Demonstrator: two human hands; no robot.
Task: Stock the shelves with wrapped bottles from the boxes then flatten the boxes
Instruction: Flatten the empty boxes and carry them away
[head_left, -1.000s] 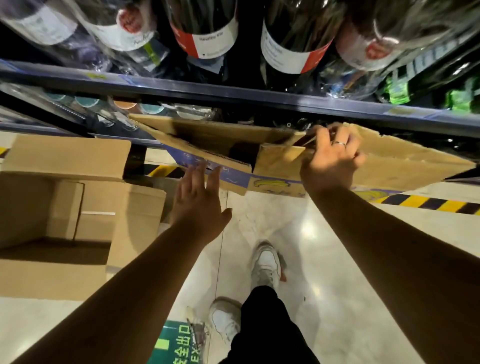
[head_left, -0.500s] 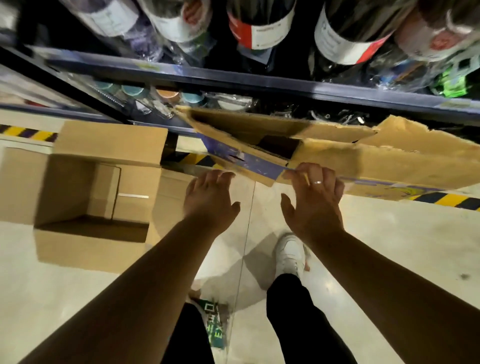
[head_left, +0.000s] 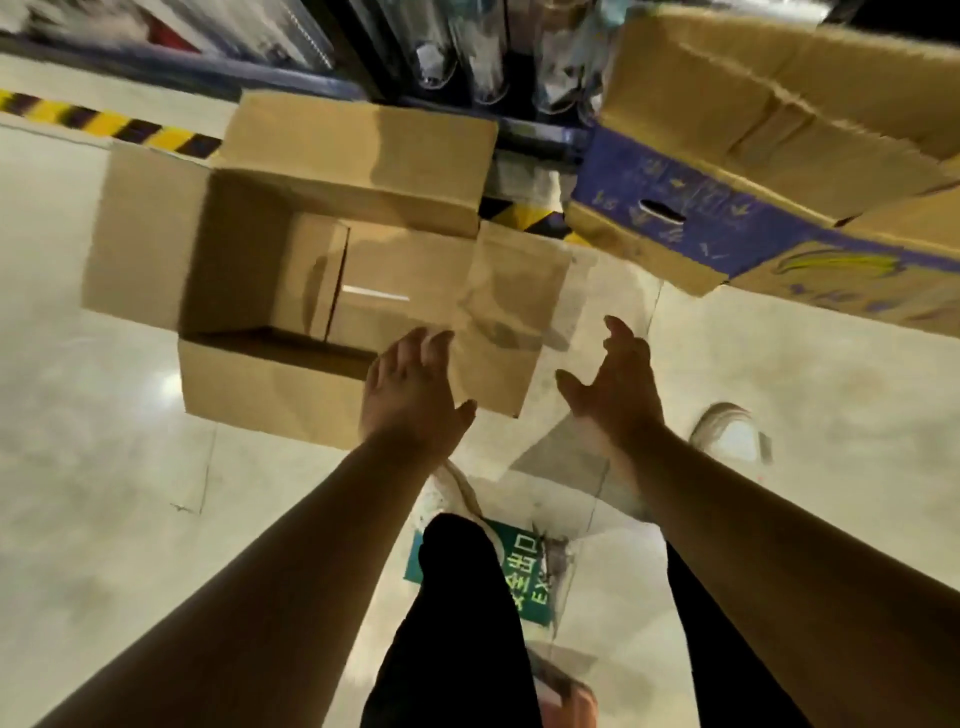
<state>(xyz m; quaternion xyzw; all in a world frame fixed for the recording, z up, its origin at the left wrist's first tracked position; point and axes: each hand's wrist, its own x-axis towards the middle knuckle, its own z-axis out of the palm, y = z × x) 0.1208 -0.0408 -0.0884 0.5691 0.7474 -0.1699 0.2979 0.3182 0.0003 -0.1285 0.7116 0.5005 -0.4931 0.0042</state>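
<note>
An open brown cardboard box (head_left: 249, 379) stands on the floor with its flaps spread and nothing visible inside. My left hand (head_left: 413, 395) hovers open over its near right corner, fingers apart. My right hand (head_left: 618, 384) is open too, held in the air to the right of the box's right flap (head_left: 509, 312). A flattened box with a blue printed band (head_left: 727, 171) leans against the shelf at the upper right, free of both hands. Wrapped bottles (head_left: 467, 62) show blurred on the bottom shelf behind the boxes.
The shelf base (head_left: 291, 78) and a yellow-black floor stripe (head_left: 104, 122) run along the back. My legs and white shoes (head_left: 737, 431) stand on glossy pale tile. A green exit sticker (head_left: 524, 577) lies on the floor between my feet.
My right hand let go of the flattened box, which stays against the shelf. My view swung down and left, and both open hands moved toward the open box on the floor.
</note>
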